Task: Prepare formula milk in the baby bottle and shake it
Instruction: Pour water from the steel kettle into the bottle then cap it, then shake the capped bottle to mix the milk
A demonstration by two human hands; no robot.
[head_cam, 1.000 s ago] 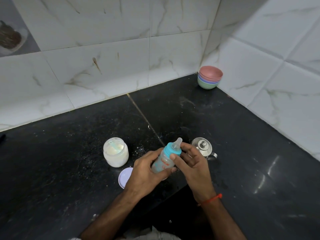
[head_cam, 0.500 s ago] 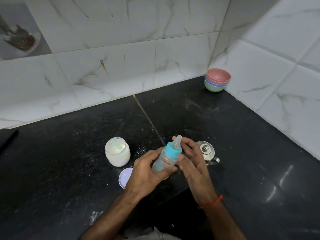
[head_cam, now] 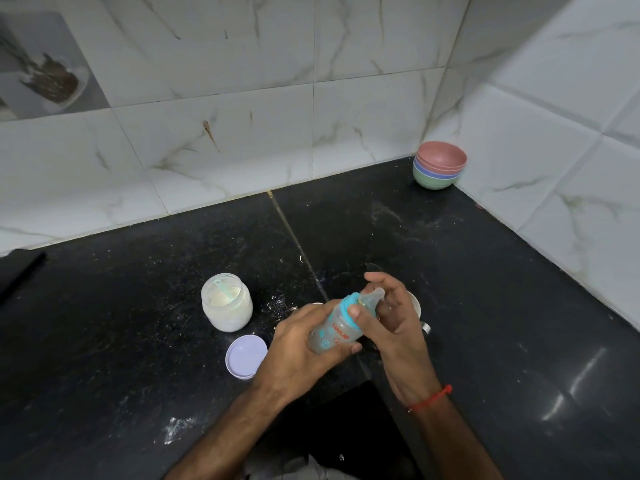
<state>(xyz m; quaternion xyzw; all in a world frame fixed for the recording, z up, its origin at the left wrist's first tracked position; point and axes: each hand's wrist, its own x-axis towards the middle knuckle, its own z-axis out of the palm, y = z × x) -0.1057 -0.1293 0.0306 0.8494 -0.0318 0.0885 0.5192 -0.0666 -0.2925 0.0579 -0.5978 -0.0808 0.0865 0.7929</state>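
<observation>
Baby bottle (head_cam: 337, 329) sits tilted above a black speckled stone counter (head_cam: 138, 341), teat pointing up-right, held btwn both hands near the counter's front edge. Counter runs into a corner w/ white marble-look wall tiles (head_cam: 242, 98) behind and on the right; a thin seam crosses the stone diagonally, and white powder specks lie scattered around the middle. In the corner, a stack of bowls (head_cam: 440, 164), pink on top, then blue, green at bottom. Left of the hands stands an open jar (head_cam: 227, 303) of pale powder w/ a light green scoop (head_cam: 223, 289) inside; its lilac lid (head_cam: 246, 356) lies flat on the counter just in front, beside the left wrist. A small steel vessel (head_cam: 417, 306) shows partly behind the right hand, mostly hidden. Left hand (head_cam: 304, 348) wraps the bottle's clear body, fingers curled under, thumb along the lower side. Right hand (head_cam: 391, 317) is at the teal collar (head_cam: 348, 310): thumb tip presses on the ring, fingers curve loosely behind the teat (head_cam: 372, 296), index raised above it. Red thread band (head_cam: 431, 398) circles the right wrist. Liquid level inside the bottle can't be made out.
</observation>
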